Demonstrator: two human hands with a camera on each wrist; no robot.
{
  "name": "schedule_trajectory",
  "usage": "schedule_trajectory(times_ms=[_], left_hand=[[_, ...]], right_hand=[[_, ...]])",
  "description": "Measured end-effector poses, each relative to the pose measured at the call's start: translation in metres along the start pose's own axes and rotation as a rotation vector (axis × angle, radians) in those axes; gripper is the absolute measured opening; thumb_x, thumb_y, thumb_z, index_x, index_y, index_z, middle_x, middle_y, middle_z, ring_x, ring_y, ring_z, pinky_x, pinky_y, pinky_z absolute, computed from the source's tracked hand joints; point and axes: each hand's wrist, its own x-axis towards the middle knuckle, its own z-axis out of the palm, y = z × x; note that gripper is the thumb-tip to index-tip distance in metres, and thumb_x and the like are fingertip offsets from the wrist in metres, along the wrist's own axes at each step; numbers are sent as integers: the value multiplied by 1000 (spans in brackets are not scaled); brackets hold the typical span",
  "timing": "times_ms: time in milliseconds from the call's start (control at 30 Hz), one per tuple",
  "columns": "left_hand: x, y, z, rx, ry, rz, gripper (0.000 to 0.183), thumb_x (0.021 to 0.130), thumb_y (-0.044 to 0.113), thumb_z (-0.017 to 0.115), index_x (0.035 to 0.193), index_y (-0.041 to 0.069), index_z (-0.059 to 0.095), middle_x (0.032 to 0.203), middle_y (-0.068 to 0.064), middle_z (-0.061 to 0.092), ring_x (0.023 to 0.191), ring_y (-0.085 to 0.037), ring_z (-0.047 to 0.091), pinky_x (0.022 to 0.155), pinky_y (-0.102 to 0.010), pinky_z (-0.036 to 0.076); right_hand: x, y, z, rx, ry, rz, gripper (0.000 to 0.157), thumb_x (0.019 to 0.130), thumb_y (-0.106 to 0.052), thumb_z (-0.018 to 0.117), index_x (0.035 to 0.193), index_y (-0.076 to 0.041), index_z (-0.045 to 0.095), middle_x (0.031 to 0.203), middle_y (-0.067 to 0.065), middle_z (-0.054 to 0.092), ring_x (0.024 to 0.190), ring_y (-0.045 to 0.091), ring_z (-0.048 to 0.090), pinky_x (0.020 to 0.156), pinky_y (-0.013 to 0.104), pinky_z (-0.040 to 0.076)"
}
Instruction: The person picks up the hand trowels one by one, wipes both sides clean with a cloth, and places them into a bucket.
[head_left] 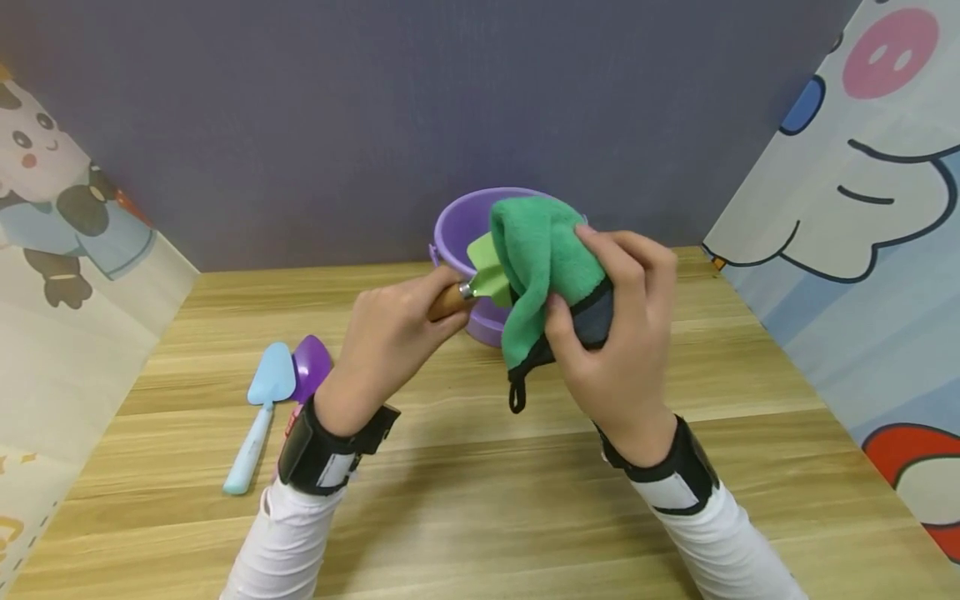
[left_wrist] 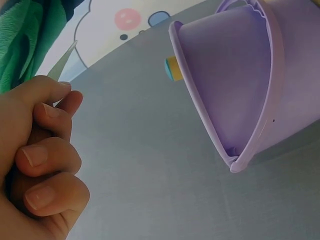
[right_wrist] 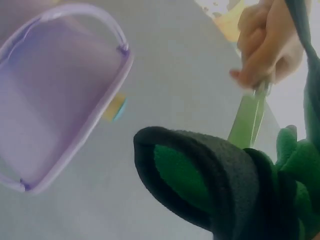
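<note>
My left hand grips the wooden handle of a small garden trowel with a light green blade. In my right hand is a cloth, green on one face and dark grey on the other, with a black hanging loop. The cloth is folded over the far part of the blade and hides it. Both hands are raised in front of a purple bucket. In the right wrist view, the green blade runs down behind the bunched cloth.
A light blue trowel lies on the wooden table at the left. Beside it a purple shovel is partly hidden by my left arm. A yellow and blue piece shows past the bucket's rim. A grey wall stands behind.
</note>
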Motion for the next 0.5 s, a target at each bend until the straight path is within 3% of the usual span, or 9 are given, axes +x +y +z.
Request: schedule_trajectory(times_ms=[133, 267, 367, 500], left_hand=[[0, 0, 0, 6, 2, -5, 14, 80, 19, 75, 91, 14, 69, 64, -3, 67, 49, -15, 53, 41, -40, 49], [-1, 2, -2, -4, -10, -14, 19, 78, 23, 78, 78, 11, 63, 57, -3, 60, 47, -14, 48, 40, -36, 47], [-1, 3, -2, -22, -19, -25, 27, 77, 24, 79, 70, 10, 57, 54, -3, 54, 47, -14, 44, 40, -34, 43], [-1, 4, -3, -35, -15, -12, 24, 77, 24, 79, 72, 9, 61, 55, -4, 58, 47, -14, 46, 41, -34, 45]], right_hand=[[-9, -5, 6, 13, -85, -33, 48, 79, -18, 63, 122, 2, 59, 113, 35, 50, 107, 36, 50, 90, 49, 47], [-18, -9, 12, 10, -157, -63, 48, 80, -18, 64, 123, 1, 59, 115, 33, 50, 105, 33, 53, 84, 47, 52], [-21, -9, 15, 7, -175, -77, 48, 80, -18, 65, 124, 0, 59, 116, 32, 50, 99, 32, 55, 79, 46, 53], [-22, -8, 17, 7, -171, -83, 48, 80, -17, 65, 124, 2, 58, 115, 33, 49, 99, 33, 55, 79, 47, 53]])
